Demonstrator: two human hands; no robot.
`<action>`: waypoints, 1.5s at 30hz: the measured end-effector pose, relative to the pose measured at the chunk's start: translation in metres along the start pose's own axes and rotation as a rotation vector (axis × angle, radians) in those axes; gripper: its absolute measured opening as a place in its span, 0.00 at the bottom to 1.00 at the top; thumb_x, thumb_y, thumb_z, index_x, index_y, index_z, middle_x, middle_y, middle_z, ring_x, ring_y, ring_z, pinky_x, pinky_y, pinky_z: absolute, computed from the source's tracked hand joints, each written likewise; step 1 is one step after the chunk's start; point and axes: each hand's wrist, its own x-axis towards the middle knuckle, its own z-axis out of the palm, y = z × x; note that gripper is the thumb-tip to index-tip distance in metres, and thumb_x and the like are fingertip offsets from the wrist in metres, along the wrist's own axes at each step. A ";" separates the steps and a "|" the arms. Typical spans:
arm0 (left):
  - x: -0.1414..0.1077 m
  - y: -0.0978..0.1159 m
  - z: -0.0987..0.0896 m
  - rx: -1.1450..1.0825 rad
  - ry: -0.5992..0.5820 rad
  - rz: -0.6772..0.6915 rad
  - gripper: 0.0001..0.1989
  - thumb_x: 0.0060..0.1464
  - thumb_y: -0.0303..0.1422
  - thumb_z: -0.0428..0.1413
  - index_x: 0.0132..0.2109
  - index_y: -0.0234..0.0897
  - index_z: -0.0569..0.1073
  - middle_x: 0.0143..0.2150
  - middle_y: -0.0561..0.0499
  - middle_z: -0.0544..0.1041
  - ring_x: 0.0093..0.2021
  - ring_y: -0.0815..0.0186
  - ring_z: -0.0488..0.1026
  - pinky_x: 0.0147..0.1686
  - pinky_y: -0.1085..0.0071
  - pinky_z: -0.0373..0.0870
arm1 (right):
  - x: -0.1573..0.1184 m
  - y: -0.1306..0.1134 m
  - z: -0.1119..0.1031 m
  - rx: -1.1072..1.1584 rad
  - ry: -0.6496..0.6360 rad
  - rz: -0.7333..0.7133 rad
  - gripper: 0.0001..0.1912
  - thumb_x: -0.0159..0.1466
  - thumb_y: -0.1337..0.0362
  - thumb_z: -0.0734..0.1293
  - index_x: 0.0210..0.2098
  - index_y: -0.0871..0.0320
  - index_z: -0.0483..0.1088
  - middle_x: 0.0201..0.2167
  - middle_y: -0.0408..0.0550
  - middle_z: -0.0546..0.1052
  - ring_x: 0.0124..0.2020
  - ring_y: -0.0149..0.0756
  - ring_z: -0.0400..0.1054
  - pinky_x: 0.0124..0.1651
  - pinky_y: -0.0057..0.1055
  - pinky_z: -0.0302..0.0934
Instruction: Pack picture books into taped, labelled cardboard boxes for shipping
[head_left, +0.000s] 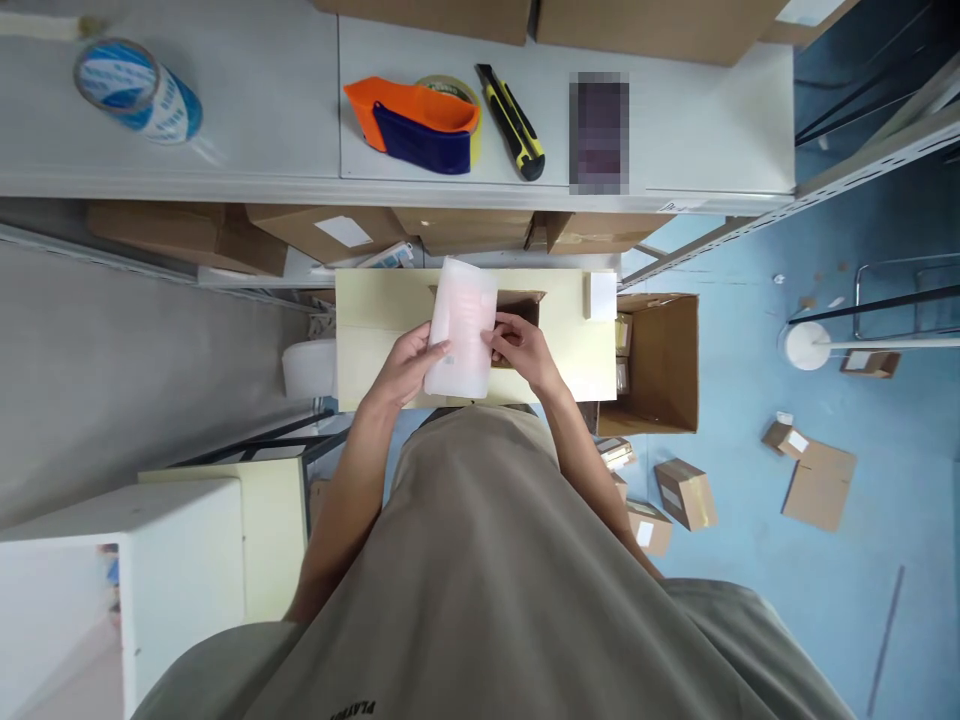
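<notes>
A pale pink package in translucent wrap [463, 325] is held up over a cream-coloured table [367, 310]. My left hand [409, 365] grips its lower left side, thumb across the front. At its right edge, my right hand [521, 350] pinches the wrap between thumb and fingers. Behind the package and my right hand is a small open cardboard box [525, 302], partly hidden. A small white box [601, 297] sits at the table's right end.
On the shelf [262, 120] ahead lie an orange and blue tape dispenser [424, 130], a yellow-black cutter [511, 125] and a tape roll [139, 92]. A large open carton [664, 365] stands right of the table; several boxes lie on the floor.
</notes>
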 end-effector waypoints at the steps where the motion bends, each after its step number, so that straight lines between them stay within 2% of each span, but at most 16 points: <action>1: 0.001 -0.001 0.003 0.027 0.001 0.004 0.33 0.52 0.47 0.72 0.59 0.33 0.78 0.47 0.42 0.85 0.47 0.53 0.82 0.46 0.63 0.79 | 0.001 0.002 -0.003 0.006 -0.011 0.009 0.35 0.53 0.38 0.81 0.47 0.54 0.73 0.29 0.37 0.73 0.27 0.29 0.68 0.32 0.30 0.71; 4: 0.008 -0.005 0.009 0.161 0.038 0.026 0.32 0.53 0.49 0.70 0.58 0.32 0.78 0.46 0.43 0.85 0.45 0.55 0.81 0.43 0.65 0.78 | 0.006 0.008 -0.012 -0.093 0.000 0.015 0.30 0.56 0.38 0.80 0.39 0.54 0.69 0.26 0.36 0.71 0.25 0.29 0.66 0.31 0.30 0.69; 6: 0.015 -0.003 0.009 0.321 0.070 0.070 0.28 0.56 0.48 0.67 0.56 0.32 0.79 0.46 0.44 0.85 0.43 0.56 0.80 0.41 0.67 0.77 | 0.007 0.005 -0.020 -0.268 0.054 -0.021 0.27 0.60 0.40 0.78 0.40 0.54 0.69 0.29 0.40 0.75 0.27 0.33 0.70 0.34 0.33 0.71; 8: 0.022 0.004 0.009 0.544 0.076 0.137 0.23 0.60 0.46 0.64 0.53 0.32 0.81 0.45 0.46 0.85 0.42 0.57 0.80 0.42 0.67 0.76 | 0.004 -0.007 -0.029 -0.479 0.184 -0.157 0.23 0.67 0.43 0.74 0.48 0.54 0.72 0.39 0.47 0.80 0.36 0.39 0.76 0.42 0.38 0.74; 10: 0.028 0.017 0.012 0.771 0.039 0.209 0.18 0.63 0.41 0.60 0.52 0.33 0.83 0.45 0.46 0.85 0.43 0.55 0.80 0.45 0.65 0.76 | -0.002 -0.028 -0.037 -0.687 0.289 -0.355 0.24 0.72 0.46 0.70 0.60 0.53 0.70 0.54 0.55 0.80 0.51 0.45 0.76 0.52 0.44 0.74; 12: 0.032 0.031 0.017 0.937 -0.017 0.268 0.16 0.64 0.36 0.58 0.55 0.36 0.83 0.47 0.46 0.86 0.46 0.53 0.81 0.49 0.63 0.75 | -0.009 -0.053 -0.040 -0.890 0.234 -0.513 0.26 0.75 0.49 0.68 0.67 0.51 0.68 0.65 0.56 0.74 0.65 0.50 0.69 0.62 0.50 0.69; 14: 0.038 0.042 0.023 1.022 -0.083 0.297 0.17 0.64 0.33 0.58 0.57 0.41 0.84 0.50 0.48 0.86 0.49 0.52 0.82 0.51 0.62 0.75 | -0.013 -0.072 -0.038 -1.085 0.054 -0.568 0.22 0.75 0.52 0.68 0.66 0.51 0.71 0.67 0.56 0.74 0.69 0.53 0.66 0.68 0.53 0.64; 16: 0.045 0.046 0.027 1.044 -0.137 0.299 0.18 0.63 0.31 0.59 0.57 0.46 0.84 0.50 0.50 0.87 0.52 0.50 0.81 0.52 0.61 0.75 | -0.012 -0.079 -0.033 -1.245 -0.096 -0.512 0.17 0.76 0.58 0.66 0.61 0.52 0.76 0.62 0.55 0.79 0.65 0.54 0.70 0.68 0.53 0.62; 19: 0.062 0.035 0.024 1.004 -0.186 0.278 0.17 0.58 0.30 0.63 0.53 0.46 0.87 0.46 0.49 0.87 0.51 0.45 0.82 0.52 0.58 0.75 | 0.000 -0.067 -0.024 -1.401 -0.163 -0.322 0.15 0.77 0.65 0.63 0.57 0.54 0.80 0.53 0.58 0.84 0.56 0.53 0.77 0.63 0.49 0.65; 23: 0.083 0.005 0.003 0.992 -0.129 0.248 0.09 0.52 0.31 0.68 0.42 0.44 0.88 0.36 0.46 0.86 0.44 0.44 0.82 0.50 0.56 0.75 | 0.025 -0.035 -0.019 -1.481 -0.226 -0.160 0.15 0.77 0.64 0.63 0.57 0.55 0.80 0.51 0.61 0.85 0.56 0.55 0.78 0.59 0.46 0.67; 26: 0.090 -0.013 -0.014 1.045 -0.065 0.201 0.06 0.53 0.32 0.67 0.40 0.44 0.88 0.31 0.44 0.84 0.41 0.45 0.81 0.51 0.55 0.74 | 0.038 -0.020 -0.019 -1.534 -0.252 -0.082 0.17 0.77 0.65 0.63 0.60 0.57 0.78 0.53 0.63 0.84 0.57 0.55 0.78 0.59 0.44 0.68; 31: 0.090 -0.027 -0.020 1.130 -0.083 0.150 0.12 0.59 0.31 0.61 0.46 0.42 0.88 0.38 0.41 0.86 0.45 0.43 0.82 0.54 0.52 0.72 | 0.043 -0.009 -0.021 -1.604 -0.227 -0.009 0.20 0.78 0.67 0.59 0.64 0.57 0.74 0.51 0.63 0.84 0.54 0.52 0.79 0.56 0.41 0.70; 36: 0.104 -0.045 -0.014 1.320 -0.085 0.107 0.11 0.57 0.28 0.60 0.43 0.38 0.87 0.33 0.37 0.84 0.42 0.42 0.82 0.49 0.51 0.73 | 0.060 0.003 -0.015 -1.650 -0.269 0.052 0.22 0.77 0.72 0.57 0.63 0.59 0.76 0.55 0.67 0.82 0.58 0.54 0.79 0.56 0.44 0.72; 40: 0.117 -0.058 -0.009 1.433 -0.114 0.041 0.10 0.58 0.28 0.61 0.42 0.38 0.87 0.34 0.36 0.84 0.44 0.42 0.82 0.48 0.51 0.75 | 0.078 0.012 -0.007 -1.648 -0.303 0.128 0.21 0.75 0.75 0.59 0.58 0.62 0.80 0.57 0.68 0.82 0.59 0.54 0.78 0.58 0.44 0.72; 43: 0.113 -0.055 -0.004 1.388 -0.096 0.129 0.12 0.59 0.32 0.62 0.48 0.38 0.86 0.42 0.35 0.85 0.52 0.41 0.80 0.56 0.48 0.73 | 0.073 0.012 -0.009 -1.661 -0.275 0.133 0.22 0.74 0.78 0.57 0.57 0.67 0.79 0.56 0.69 0.82 0.60 0.53 0.78 0.60 0.44 0.71; 45: 0.098 -0.045 -0.004 1.296 -0.039 0.243 0.17 0.61 0.32 0.62 0.56 0.37 0.83 0.53 0.34 0.83 0.60 0.40 0.76 0.63 0.46 0.69 | 0.057 0.008 -0.019 -1.626 -0.223 0.023 0.23 0.75 0.76 0.56 0.59 0.65 0.78 0.59 0.67 0.81 0.62 0.52 0.75 0.64 0.45 0.69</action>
